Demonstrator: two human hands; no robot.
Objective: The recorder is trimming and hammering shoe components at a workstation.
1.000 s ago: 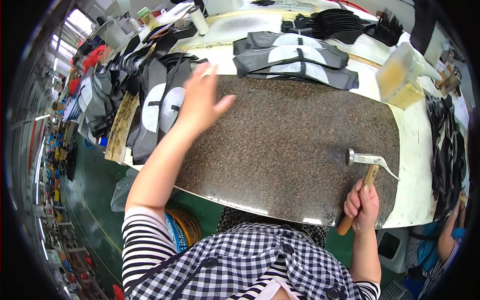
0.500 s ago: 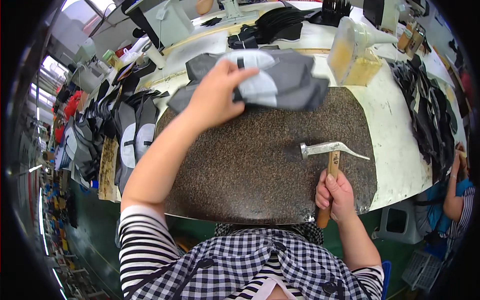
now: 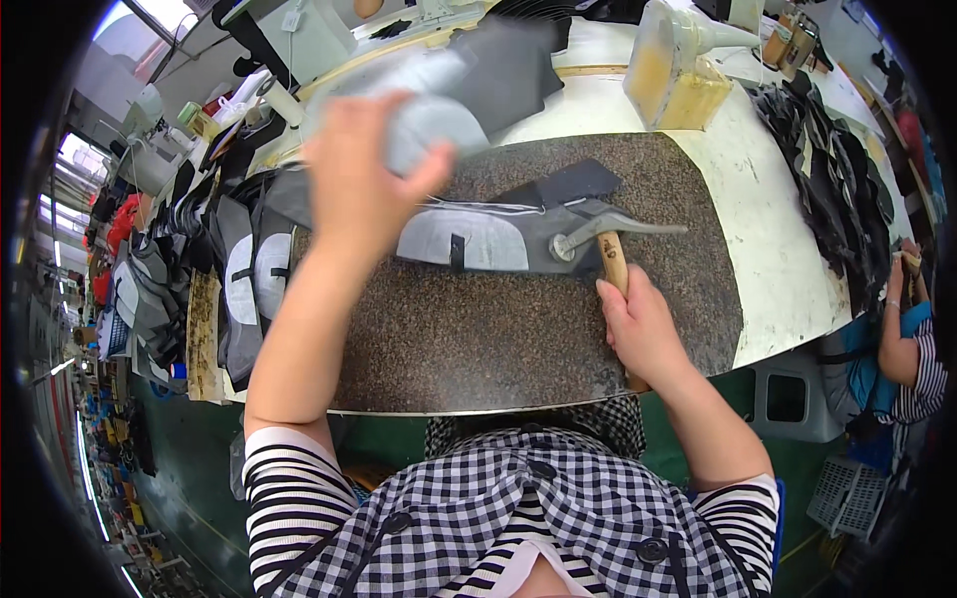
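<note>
My right hand (image 3: 646, 324) is wrapped round the wooden handle of a hammer (image 3: 612, 259). The hammer's metal head rests on or just above the right end of a dark grey cut piece with a whitish half-round patch (image 3: 500, 239) and a small black tab. That piece lies across a speckled brown work board (image 3: 498, 349). Up and to the left, my left hand (image 3: 359, 174) is smeared by motion, its fingers closed round grey cut pieces (image 3: 513, 75) with pale patches. How many it holds I cannot tell.
More patched grey pieces (image 3: 239, 279) stand at the left. A clear bottle with yellowish contents (image 3: 688, 80) stands beyond the board. Black strips (image 3: 822, 179) lie on the white table's right side. Another person's arm (image 3: 894, 329) shows at the far right.
My left hand has swung left with the grey pieces. One patched piece now lies on the board. My right hand and the hammer have moved slightly up and left, over that piece.
</note>
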